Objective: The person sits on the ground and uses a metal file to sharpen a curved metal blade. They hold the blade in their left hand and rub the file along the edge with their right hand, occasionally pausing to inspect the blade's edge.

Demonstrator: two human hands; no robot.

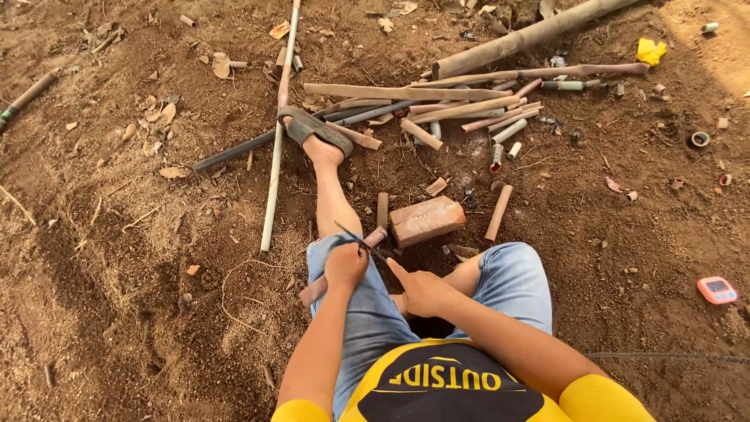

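Note:
I sit on bare soil with one leg stretched out, a sandal on that foot. My left hand grips a short brownish pipe piece that lies across my thigh, its far end pointing toward a red brick. My right hand rests just to the right over my other knee, index finger extended, holding the end of a thin dark blade. The blade slants across the pipe piece right above my left hand.
A pile of cut pipe lengths lies beyond the foot, under a thick long pipe. A long white pipe and a dark one cross at left. A pink digital timer sits at right, a short tube by the brick.

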